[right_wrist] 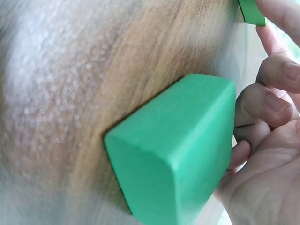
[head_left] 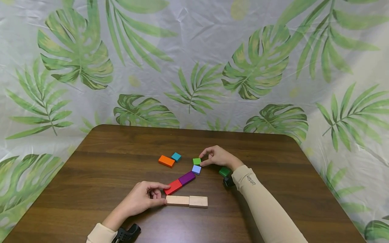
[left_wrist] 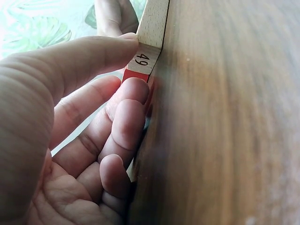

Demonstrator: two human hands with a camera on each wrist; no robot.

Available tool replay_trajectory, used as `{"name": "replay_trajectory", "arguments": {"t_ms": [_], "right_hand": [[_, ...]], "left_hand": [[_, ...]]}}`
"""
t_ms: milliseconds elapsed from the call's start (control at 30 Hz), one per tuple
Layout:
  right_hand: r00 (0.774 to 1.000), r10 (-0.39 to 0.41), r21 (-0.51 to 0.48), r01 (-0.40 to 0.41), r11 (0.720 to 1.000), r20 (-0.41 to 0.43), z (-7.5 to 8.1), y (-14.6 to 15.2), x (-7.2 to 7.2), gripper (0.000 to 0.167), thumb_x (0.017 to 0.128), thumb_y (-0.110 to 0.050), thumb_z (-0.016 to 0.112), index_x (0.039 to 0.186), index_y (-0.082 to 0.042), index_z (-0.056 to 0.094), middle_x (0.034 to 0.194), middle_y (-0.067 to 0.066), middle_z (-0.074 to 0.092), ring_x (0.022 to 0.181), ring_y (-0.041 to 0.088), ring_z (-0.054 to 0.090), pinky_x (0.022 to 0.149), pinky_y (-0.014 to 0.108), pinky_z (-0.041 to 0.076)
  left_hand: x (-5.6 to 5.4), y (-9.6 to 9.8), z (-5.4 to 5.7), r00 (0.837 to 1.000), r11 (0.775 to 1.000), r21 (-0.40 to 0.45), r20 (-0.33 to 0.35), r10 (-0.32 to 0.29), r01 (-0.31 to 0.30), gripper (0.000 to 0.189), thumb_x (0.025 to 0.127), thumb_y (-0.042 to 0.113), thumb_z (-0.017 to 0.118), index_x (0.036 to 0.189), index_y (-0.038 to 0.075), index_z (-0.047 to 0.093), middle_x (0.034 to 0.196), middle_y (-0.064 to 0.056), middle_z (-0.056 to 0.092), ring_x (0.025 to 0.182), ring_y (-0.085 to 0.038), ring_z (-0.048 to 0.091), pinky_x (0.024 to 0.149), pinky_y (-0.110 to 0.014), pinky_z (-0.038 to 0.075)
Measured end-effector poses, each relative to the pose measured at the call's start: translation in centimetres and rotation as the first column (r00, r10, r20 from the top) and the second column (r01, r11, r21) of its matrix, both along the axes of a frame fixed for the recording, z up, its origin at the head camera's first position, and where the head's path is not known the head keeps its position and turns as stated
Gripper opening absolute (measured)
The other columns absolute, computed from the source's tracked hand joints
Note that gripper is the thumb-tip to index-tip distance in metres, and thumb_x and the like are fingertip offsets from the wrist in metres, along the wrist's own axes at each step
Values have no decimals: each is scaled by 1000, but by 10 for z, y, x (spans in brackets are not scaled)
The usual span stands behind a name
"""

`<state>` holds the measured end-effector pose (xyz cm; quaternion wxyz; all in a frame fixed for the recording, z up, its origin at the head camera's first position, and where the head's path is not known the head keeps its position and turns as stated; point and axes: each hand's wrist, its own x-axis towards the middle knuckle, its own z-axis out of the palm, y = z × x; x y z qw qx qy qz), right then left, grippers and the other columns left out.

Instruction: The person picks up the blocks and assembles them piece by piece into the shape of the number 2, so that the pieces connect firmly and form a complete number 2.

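My left hand (head_left: 138, 199) reaches the near row: its thumb touches the end of a plain wooden block (head_left: 178, 201), and its index finger touches a red block (head_left: 173, 187). Its other fingers curl in. A second wooden block (head_left: 198, 201) continues that row. A purple block (head_left: 186, 178) lies end to end with the red one, slanting up toward a small light blue block (head_left: 196, 169). Behind this, my right hand (head_left: 221, 158) pinches a small light green block (head_left: 197, 161) between thumb and index finger. Under its wrist lies a dark green block (right_wrist: 173, 140), large in the right wrist view.
An orange block (head_left: 166, 161) and a small teal block (head_left: 176, 157) lie corner to corner left of the green one. The brown wooden table (head_left: 121, 145) ends at a leaf-printed curtain (head_left: 197, 50) behind.
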<state>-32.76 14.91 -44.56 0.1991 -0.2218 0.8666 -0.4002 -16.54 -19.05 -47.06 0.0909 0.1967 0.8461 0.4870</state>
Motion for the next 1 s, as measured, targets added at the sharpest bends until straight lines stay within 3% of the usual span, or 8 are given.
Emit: {"name": "replay_trajectory", "arguments": {"t_ms": [567, 1000], "right_hand": [[1000, -12, 12, 12, 1000, -2, 6, 4, 5, 36, 94, -21, 84, 126, -6, 76, 58, -7, 42, 57, 11, 35, 63, 26, 36], [999, -42, 41, 44, 998, -33, 8, 39, 10, 36, 98, -29, 79, 127, -7, 76, 61, -6, 42, 59, 12, 36, 64, 26, 37]], "left_hand": [[1, 0, 1, 1000, 1000, -1, 26, 3, -3, 38, 88, 23, 90, 123, 13, 81, 78, 4, 67, 67, -3, 56, 60, -19, 46], [0, 0, 2, 999, 1000, 4, 36, 0, 0, 39, 88, 23, 90, 124, 13, 81, 78, 4, 67, 66, -3, 55, 60, -19, 45]]}}
